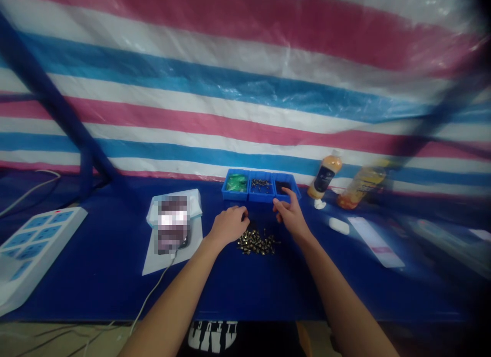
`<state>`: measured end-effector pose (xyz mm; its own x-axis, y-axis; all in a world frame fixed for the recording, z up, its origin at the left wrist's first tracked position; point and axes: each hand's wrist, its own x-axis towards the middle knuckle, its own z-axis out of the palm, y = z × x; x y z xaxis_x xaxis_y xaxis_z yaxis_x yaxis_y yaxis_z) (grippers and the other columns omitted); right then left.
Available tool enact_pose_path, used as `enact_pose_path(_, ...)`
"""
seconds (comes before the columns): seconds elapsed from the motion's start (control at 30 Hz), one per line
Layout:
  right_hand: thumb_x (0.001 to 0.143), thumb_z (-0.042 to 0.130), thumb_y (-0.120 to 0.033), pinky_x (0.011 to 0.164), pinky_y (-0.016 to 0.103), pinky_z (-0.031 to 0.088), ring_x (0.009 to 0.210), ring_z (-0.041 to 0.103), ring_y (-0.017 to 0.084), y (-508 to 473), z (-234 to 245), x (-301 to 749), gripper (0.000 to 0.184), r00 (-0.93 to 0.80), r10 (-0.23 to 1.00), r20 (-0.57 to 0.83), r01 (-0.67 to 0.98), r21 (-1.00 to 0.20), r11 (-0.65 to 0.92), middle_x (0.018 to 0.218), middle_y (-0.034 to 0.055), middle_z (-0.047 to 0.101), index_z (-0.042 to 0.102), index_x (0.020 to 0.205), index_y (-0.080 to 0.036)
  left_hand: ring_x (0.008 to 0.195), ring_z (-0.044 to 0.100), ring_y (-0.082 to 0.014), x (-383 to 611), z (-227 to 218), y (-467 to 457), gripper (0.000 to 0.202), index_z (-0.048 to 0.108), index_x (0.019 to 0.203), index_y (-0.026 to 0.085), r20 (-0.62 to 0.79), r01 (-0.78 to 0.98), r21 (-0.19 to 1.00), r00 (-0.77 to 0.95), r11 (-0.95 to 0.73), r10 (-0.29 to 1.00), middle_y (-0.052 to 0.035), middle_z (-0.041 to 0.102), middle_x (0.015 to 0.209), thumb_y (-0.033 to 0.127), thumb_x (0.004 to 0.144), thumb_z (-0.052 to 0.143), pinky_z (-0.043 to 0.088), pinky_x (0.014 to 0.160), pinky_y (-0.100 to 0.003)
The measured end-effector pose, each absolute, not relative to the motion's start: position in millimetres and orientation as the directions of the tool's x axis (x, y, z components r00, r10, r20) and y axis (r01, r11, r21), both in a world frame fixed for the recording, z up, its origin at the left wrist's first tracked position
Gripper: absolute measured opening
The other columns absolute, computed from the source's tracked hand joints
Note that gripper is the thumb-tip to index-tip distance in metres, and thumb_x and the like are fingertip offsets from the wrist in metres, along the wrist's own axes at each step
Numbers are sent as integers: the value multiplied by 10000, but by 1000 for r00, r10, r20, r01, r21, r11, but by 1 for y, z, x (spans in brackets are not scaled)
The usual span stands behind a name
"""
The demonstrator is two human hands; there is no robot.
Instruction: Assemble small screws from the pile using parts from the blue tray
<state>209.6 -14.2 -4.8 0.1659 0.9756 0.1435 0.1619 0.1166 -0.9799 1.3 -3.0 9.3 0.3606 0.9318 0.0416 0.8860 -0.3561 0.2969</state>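
Observation:
On the blue table lies a loose pile of small brass-coloured, screw-like metal pieces (pixel 259 242). My left hand (pixel 229 225) rests at the pile's upper left with its fingers curled together; whatever they hold, if anything, I cannot make out. To the right of the pile, my right hand (pixel 292 217) is raised with its index finger stretched out to the right blue bin (pixel 295 185) and its thumb apart. Dark contents fill that bin. Small metal pieces lie in the middle blue bin (pixel 261 197), and green plastic is in the left blue bin (pixel 235 196).
Left of my hands, a blurred-out device (pixel 172 229) on white paper trails a cable. A white power strip (pixel 42 244) stands far left. On the right are two drink bottles (pixel 326 177), a small white case (pixel 339 225) and a phone-like slab (pixel 376 242).

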Motion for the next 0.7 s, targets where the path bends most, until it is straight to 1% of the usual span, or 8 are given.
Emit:
enact_pose_path(0.07,826,570,-529,421,213,334,432,434,94,-14,-4,210,585,208,964,165,166,-977,131,636,-62,558,419,1300,-221,910,637,-260,1,9,-2,215,635,996,271,40,885,298,362,-357,931,-49,668,1035,336,880,465,485,748,-368)
enact_pose_path(0.13,846,554,-492,446,220,344,469,447,106,-14,-3,214,482,152,972,179,275,-952,132,606,-52,539,508,1227,-200,905,637,-262,1,9,-2,216,634,994,276,44,884,298,363,-359,931,-46,668,1041,339,881,461,486,741,-369)
enact_pose_path(0.2,852,566,-415,518,236,391,544,497,122,-17,-2,218,330,-25,982,189,435,-882,181,634,-26,572,619,1090,-193,916,635,-261,1,10,-3,225,636,1003,278,45,887,294,360,-356,932,-48,668,1052,343,886,455,485,747,-368)
enact_pose_path(0.27,844,585,-314,617,258,437,640,546,134,-22,1,222,227,-247,955,162,557,-783,277,740,1,632,686,1018,-207,933,633,-257,2,11,-4,234,640,1019,277,38,892,291,350,-345,936,-52,667,1066,338,887,456,483,765,-362)
enact_pose_path(0.33,842,582,-227,726,283,462,746,583,147,-27,3,223,226,-420,900,118,609,-699,376,873,21,662,719,1022,-239,939,633,-252,2,12,-5,237,643,1026,275,27,896,292,342,-335,939,-52,668,1070,331,886,460,482,775,-355)
enact_pose_path(0.4,848,571,-173,836,319,459,851,598,161,-30,4,224,275,-509,855,94,630,-636,445,957,33,657,728,1049,-276,934,634,-250,2,12,-5,235,645,1022,275,29,894,297,342,-335,939,-49,670,1064,329,886,461,482,772,-352)
enact_pose_path(0.5,849,580,-150,910,348,441,926,597,176,-29,2,223,277,-531,842,90,666,-571,480,985,35,642,743,1014,-302,916,636,-252,2,11,-4,226,642,1009,283,42,888,302,350,-346,936,-41,671,1049,330,883,460,482,760,-359)
enact_pose_path(0.7,820,609,-138,801,287,458,838,605,156,-22,-7,223,167,-433,884,179,704,-545,455,927,31,656,717,921,-218,903,631,-244,1,7,-3,227,638,1004,278,53,885,306,351,-350,935,-44,670,1040,333,883,454,473,752,-346)
